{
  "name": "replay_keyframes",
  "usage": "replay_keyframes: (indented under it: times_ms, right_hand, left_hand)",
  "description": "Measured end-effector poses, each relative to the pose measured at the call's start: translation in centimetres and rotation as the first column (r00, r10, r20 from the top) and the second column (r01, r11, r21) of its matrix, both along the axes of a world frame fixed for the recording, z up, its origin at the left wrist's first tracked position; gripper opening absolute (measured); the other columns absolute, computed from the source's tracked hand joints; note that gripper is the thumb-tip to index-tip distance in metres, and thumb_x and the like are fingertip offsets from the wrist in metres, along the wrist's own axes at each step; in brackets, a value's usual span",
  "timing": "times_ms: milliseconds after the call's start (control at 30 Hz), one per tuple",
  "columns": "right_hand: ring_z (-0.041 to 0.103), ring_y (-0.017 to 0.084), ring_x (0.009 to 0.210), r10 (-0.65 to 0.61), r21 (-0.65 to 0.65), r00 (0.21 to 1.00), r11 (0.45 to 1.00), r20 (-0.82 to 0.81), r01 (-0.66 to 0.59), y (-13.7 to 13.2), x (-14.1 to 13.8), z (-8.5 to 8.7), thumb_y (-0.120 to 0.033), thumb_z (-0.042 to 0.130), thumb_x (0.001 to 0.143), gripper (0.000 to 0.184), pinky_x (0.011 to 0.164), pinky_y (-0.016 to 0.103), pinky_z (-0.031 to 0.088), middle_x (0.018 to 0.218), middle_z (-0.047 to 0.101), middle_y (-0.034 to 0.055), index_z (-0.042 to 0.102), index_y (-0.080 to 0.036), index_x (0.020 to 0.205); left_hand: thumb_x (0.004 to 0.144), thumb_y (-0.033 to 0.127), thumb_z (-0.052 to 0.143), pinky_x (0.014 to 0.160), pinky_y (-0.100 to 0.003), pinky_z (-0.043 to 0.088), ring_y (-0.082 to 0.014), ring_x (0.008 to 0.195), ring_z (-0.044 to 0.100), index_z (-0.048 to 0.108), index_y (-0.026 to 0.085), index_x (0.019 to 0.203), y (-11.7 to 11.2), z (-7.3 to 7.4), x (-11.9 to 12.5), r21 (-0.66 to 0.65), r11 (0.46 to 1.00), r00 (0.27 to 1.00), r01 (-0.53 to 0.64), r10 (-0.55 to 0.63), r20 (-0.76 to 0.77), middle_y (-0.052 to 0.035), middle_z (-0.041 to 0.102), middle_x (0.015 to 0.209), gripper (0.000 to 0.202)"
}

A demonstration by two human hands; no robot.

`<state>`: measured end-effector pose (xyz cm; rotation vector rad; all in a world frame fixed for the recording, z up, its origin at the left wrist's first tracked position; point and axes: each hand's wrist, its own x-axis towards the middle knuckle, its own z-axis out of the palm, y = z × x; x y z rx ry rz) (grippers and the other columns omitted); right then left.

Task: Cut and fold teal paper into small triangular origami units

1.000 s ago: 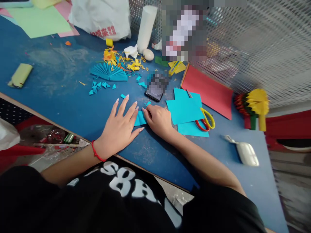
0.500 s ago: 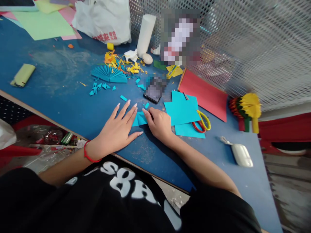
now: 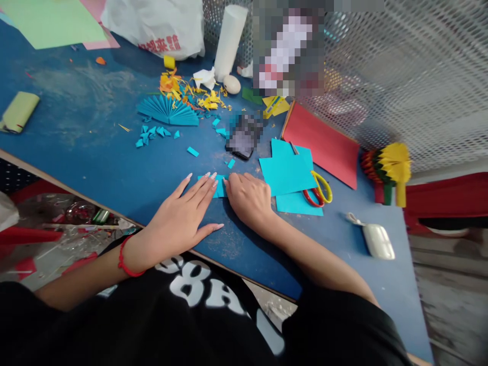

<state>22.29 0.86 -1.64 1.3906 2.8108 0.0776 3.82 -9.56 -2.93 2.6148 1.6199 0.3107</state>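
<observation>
A piece of blue paper lies on the table between my two hands. My left hand rests flat over its left part, fingers stretched out and the thumb apart. At the paper's right end, my right hand is closed with curled fingers; the paper's edge disappears under them. Larger blue sheets lie just right of that hand, with scissors with red and yellow handles on them. Beyond my hands are small blue paper scraps and a black phone.
A pleated blue paper fan lies near yellow shreds. Behind stand a white roll and a plastic bag. Red paper, a yellow paper rosette and a white case are at the right.
My left hand has slid slightly left, showing some paper beyond its fingertips. The right hand's fingers have curled further over the paper's end. The view has shifted a little.
</observation>
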Motion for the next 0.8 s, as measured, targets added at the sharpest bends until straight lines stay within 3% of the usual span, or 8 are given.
replay_keyframes:
  times_ms: [200,300,333,400,500,600,700,800]
  right_hand:
    - [0.066,0.029,0.089,-0.089,0.097,0.995,0.992,0.038,0.085,1.3,1.6,0.3,-0.025,0.052,0.111,0.027,0.063,0.038,0.021,0.090,0.077,0.0161,0.071,-0.013,0.095]
    - [0.065,0.030,0.092,-0.045,0.230,0.999,0.972,0.002,0.044,2.1,2.4,0.7,-0.037,0.055,0.111,0.031,0.065,0.037,0.027,0.096,0.076,0.0169,0.071,-0.013,0.100]
    - [0.064,0.030,0.092,0.044,0.312,0.999,0.949,-0.029,-0.033,2.4,2.6,0.8,-0.041,0.055,0.111,0.034,0.067,0.037,0.031,0.097,0.076,0.0164,0.071,-0.013,0.102]
    - [0.064,0.028,0.089,0.327,0.461,0.941,0.849,-0.080,-0.256,2.7,2.9,1.0,-0.045,0.056,0.111,0.036,0.070,0.038,0.036,0.099,0.077,0.0137,0.071,-0.013,0.106]
    - [0.067,0.024,0.098,0.680,0.459,0.723,0.684,-0.119,-0.567,3.0,2.8,1.1,-0.044,0.057,0.112,0.035,0.077,0.035,0.045,0.109,0.079,0.0104,0.070,-0.011,0.116]
    - [0.070,0.021,0.106,0.790,0.401,0.603,0.591,-0.111,-0.700,3.3,2.3,1.1,-0.036,0.053,0.115,0.033,0.085,0.032,0.052,0.115,0.080,0.0085,0.070,-0.009,0.120]
    - [0.071,0.019,0.097,0.822,0.424,0.568,0.523,-0.023,-0.739,3.5,1.7,1.2,-0.015,0.048,0.114,0.026,0.084,0.031,0.054,0.109,0.080,0.0069,0.073,-0.009,0.115]
    - [0.071,0.019,0.091,0.840,0.444,0.543,0.492,-0.016,-0.748,3.6,1.3,1.1,-0.011,0.050,0.112,0.022,0.080,0.031,0.054,0.100,0.079,0.0075,0.072,-0.006,0.116]
  left_hand:
    - [0.115,0.056,0.032,0.134,-0.059,0.033,-0.0358,0.164,0.034,0.038,-0.005,0.164,0.0,-0.1,0.0,0.032,0.999,1.000,0.013,-0.013,0.006,-0.0220,0.032,0.175,0.078]
    - [0.115,0.054,0.034,0.131,-0.057,0.037,-0.0371,0.163,0.036,0.040,-0.005,0.163,-0.2,-0.2,-0.6,0.036,0.998,0.998,0.057,-0.058,0.025,-0.0230,0.033,0.174,0.076]
    - [0.116,0.053,0.035,0.130,-0.056,0.038,-0.0371,0.162,0.038,0.042,-0.004,0.162,-0.3,-0.1,-1.0,0.044,0.995,0.995,0.092,-0.094,0.037,-0.0231,0.036,0.173,0.074]
    - [0.116,0.050,0.037,0.131,-0.053,0.038,-0.0356,0.158,0.044,0.044,-0.004,0.161,-0.6,0.2,-2.1,0.072,0.982,0.982,0.172,-0.177,0.070,-0.0231,0.044,0.169,0.070]
    - [0.115,0.041,0.048,0.134,-0.050,0.033,-0.0325,0.153,0.052,0.042,-0.001,0.162,-0.9,1.3,-4.1,0.125,0.969,0.966,0.211,-0.226,0.126,-0.0218,0.054,0.162,0.064]
    - [0.111,0.033,0.058,0.131,-0.050,0.037,-0.0323,0.147,0.059,0.049,0.006,0.159,-0.2,2.4,-6.1,0.164,0.967,0.961,0.196,-0.223,0.161,-0.0192,0.061,0.156,0.055]
    - [0.110,0.030,0.060,0.119,-0.050,0.051,-0.0318,0.126,0.073,0.068,0.012,0.141,1.6,3.1,-7.4,0.233,0.940,0.949,0.249,-0.285,0.136,-0.0153,0.075,0.138,0.037]
    - [0.111,0.030,0.057,0.103,-0.043,0.060,-0.0253,0.102,0.078,0.079,0.018,0.115,3.9,3.2,-7.8,0.278,0.898,0.922,0.340,-0.377,0.090,-0.0078,0.082,0.114,0.026]
